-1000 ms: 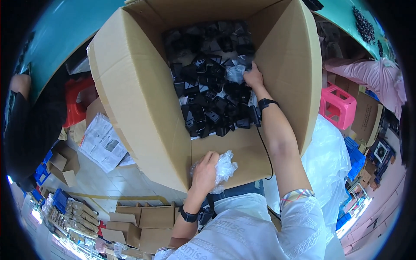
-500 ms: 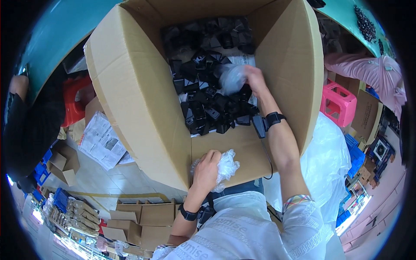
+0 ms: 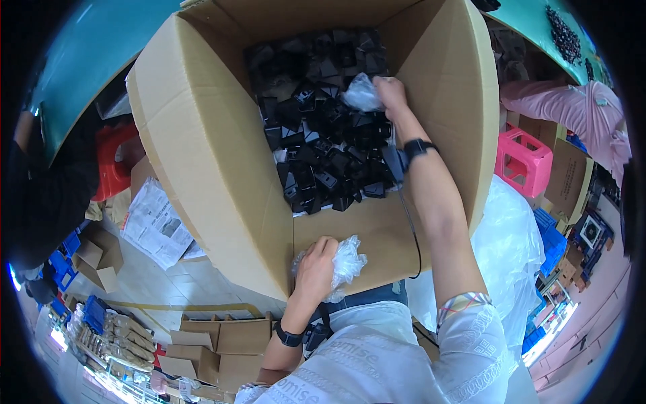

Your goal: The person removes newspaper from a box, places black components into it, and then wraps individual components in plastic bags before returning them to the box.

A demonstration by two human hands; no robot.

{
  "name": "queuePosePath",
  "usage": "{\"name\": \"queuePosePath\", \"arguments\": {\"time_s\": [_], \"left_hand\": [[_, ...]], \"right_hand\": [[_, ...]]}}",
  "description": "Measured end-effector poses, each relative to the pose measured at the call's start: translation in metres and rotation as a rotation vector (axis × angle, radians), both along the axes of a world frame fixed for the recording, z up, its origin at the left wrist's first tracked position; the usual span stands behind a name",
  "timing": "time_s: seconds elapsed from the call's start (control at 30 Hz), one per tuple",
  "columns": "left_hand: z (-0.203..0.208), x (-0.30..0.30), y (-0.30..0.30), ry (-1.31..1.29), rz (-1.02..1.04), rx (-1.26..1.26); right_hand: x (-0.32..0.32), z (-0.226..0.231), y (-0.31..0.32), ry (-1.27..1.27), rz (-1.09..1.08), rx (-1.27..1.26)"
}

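Note:
A large open cardboard box (image 3: 232,155) stands in front of me, with many small black plastic parts (image 3: 326,158) piled loosely on its bottom. Reaching into its right side, my right hand (image 3: 392,93) is closed on a crumpled clear plastic bag (image 3: 364,93), held over the parts. At the box's near edge, my left hand (image 3: 316,266) is closed around a bunched clear plastic bag (image 3: 348,261). What lies under the left fingers is hidden. Each wrist wears a black strap (image 3: 418,147) with a small device.
A red stool (image 3: 113,161) and newspaper sheets (image 3: 156,225) lie left of the box. To the right are a pink stool (image 3: 525,161), clear plastic sheeting (image 3: 506,236) and a person in pink sleeves (image 3: 565,111). Another person's dark sleeve (image 3: 50,195) shows at far left.
My right hand has moved a little farther into the box with the plastic bag, which is now less blurred. The left hand still grips its bag, almost unmoved.

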State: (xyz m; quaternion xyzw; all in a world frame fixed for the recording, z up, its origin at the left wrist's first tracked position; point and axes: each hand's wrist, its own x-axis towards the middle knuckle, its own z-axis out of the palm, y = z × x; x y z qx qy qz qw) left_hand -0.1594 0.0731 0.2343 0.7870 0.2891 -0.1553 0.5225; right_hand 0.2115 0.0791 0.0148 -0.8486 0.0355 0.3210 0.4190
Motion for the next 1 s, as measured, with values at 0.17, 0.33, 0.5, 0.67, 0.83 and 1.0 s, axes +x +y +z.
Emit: {"name": "queuePosePath", "arguments": {"time_s": [0.17, 0.33, 0.5, 0.67, 0.83, 1.0], "left_hand": [[0.001, 0.004, 0.001, 0.030, 0.023, -0.015], [0.003, 0.003, 0.003, 0.018, 0.021, -0.002], [0.002, 0.002, 0.003, 0.043, -0.012, -0.031], [0.003, 0.002, 0.002, 0.054, -0.001, -0.005], [0.005, 0.007, 0.002, 0.071, -0.001, -0.029], [0.000, 0.011, 0.000, 0.076, -0.032, -0.036]], "right_hand": [[0.013, -0.064, 0.015, 0.090, -0.159, -0.204], [0.000, -0.044, 0.034, 0.185, -0.361, -0.006], [0.014, -0.068, 0.028, 0.198, -0.332, 0.003], [-0.020, -0.043, 0.032, -0.148, -0.049, -0.232], [-0.020, -0.043, 0.019, -0.152, -0.147, 0.011], [-0.030, -0.033, -0.034, 0.020, -0.103, 0.177]]}}
